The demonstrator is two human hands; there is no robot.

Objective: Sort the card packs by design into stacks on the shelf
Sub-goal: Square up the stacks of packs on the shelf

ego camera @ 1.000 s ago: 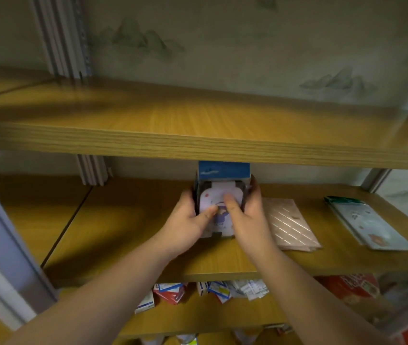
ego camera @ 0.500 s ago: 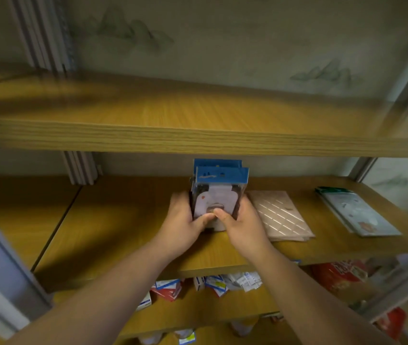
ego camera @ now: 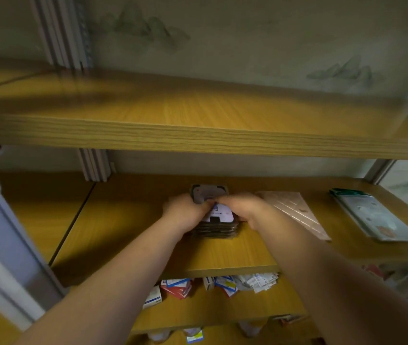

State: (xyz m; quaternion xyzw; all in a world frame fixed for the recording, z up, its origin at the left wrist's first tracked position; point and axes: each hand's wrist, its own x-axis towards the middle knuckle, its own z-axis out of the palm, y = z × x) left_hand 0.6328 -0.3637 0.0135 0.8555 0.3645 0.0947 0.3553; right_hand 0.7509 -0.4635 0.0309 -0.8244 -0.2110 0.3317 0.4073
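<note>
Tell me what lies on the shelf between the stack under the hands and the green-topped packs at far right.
In the head view, a pink diamond-patterned pack lies flat between the stack and the green-topped packs.

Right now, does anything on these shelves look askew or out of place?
The middle shelf looks orderly: both hands press a stack flat, and the pink pile and green-topped pile lie flat. The lower shelf holds small boxes in a loose jumble.

Both arms reach forward; left hand (ego camera: 185, 212) and right hand (ego camera: 244, 207) curled, fingertips meeting
</note>
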